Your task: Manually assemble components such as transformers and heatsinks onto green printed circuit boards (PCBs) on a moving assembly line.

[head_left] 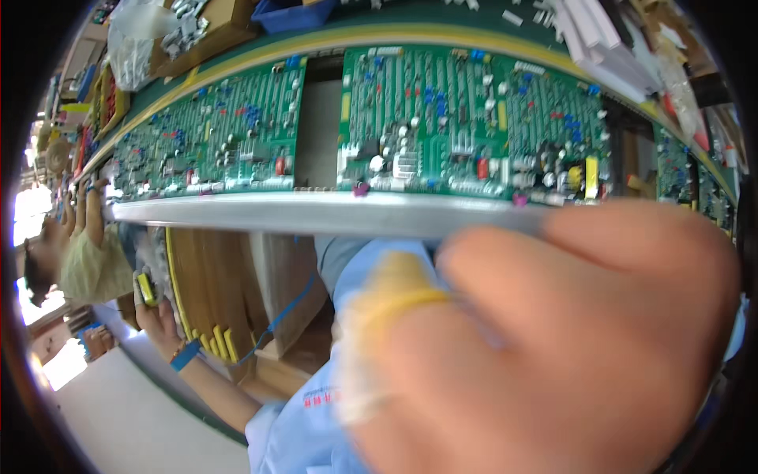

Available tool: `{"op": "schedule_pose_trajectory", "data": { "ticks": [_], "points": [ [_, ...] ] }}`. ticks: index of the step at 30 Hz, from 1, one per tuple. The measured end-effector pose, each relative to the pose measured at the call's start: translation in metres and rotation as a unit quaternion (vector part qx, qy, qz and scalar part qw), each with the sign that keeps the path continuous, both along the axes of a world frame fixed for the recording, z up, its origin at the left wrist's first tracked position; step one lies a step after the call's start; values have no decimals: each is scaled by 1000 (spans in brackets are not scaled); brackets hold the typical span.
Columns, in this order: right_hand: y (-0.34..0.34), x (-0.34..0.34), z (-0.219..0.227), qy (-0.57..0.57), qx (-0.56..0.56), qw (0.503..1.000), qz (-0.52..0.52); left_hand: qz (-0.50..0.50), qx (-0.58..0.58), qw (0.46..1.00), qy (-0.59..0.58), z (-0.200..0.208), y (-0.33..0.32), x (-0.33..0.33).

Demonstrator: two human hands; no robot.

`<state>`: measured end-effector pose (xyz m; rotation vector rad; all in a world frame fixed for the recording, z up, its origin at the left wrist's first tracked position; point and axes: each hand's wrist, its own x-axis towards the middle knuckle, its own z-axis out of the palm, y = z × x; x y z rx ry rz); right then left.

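Observation:
At the lower left, my left hand (pixel 160 320) wears a blue wrist strap (pixel 185 355). Its fingers close on a small yellow block-shaped part (pixel 146 290) with dark edges. Very near the camera, my right hand (pixel 568 340) fills the lower right, smeared by motion. Yellow and whitish coverings show on its digits; whether it holds anything cannot be made out. Beyond it runs a grey metal rail (pixel 316 217). Green circuit boards (pixel 430 118) full of components lie in a row behind this rail, with another board (pixel 213 138) to the left.
A co-worker's sleeve (pixel 99 265) and hand reach the line at far left. Below the rail stands a brown box (pixel 209 276) with several yellow pieces (pixel 225 344) along its lower edge. A blue bin (pixel 292 16), a cardboard box (pixel 229 24) and white strips (pixel 604 47) sit behind the boards.

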<state>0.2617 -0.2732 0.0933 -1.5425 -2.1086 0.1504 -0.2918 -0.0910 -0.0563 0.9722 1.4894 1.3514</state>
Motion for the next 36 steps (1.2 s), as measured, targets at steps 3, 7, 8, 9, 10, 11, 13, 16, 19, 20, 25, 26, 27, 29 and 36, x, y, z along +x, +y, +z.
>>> {"op": "schedule_pose_trajectory", "data": {
  "ticks": [3, 7, 8, 9, 10, 11, 13, 16, 19, 20, 25, 26, 27, 29, 36],
  "points": [
    [3, 3, -10, -45, -33, 998, 16, -114, -20, 976, -185, 12, -2, 76],
    [19, 69, -55, -75, -59, 994, -49, -347, -25, 885, -308, 1, 39, 137],
    [21, 81, -61, -52, -99, 989, -98, -401, -34, 849, -343, 4, 45, 173],
    [22, 90, -64, -26, -137, 979, -148, -431, -38, 837, -335, 11, 50, 205],
    [21, 96, -67, -25, -137, 978, -155, -460, -42, 824, -327, 17, 51, 235],
    [21, 99, -71, 22, -148, 970, -191, -435, -34, 854, -285, 20, 39, 274],
    [21, 107, -88, 94, -93, 967, -216, -541, -21, 828, -147, 36, 39, 307],
    [24, 118, -106, 173, -66, 959, -213, -600, -10, 800, -28, 45, 12, 367],
    [27, 131, -117, 188, -31, 958, -212, -619, 65, 773, 124, 46, -18, 408],
    [26, 134, -119, 192, -34, 958, -212, -620, 150, 736, 224, 40, -21, 414],
    [16, 154, -119, 192, -57, 938, -284, -585, 325, 621, 408, 39, -31, 429],
    [13, 156, -116, 180, -68, 933, -303, -589, 323, 619, 406, 41, -32, 431],
    [12, 157, -118, 170, -56, 939, -294, -588, 334, 593, 437, 43, -33, 434],
    [12, 157, -124, 165, -38, 943, -287, -590, 343, 564, 465, 44, -34, 438],
    [30, 110, -87, 150, -45, 925, -346, -584, 356, 522, 510, 39, -41, 442]
  ]
}}
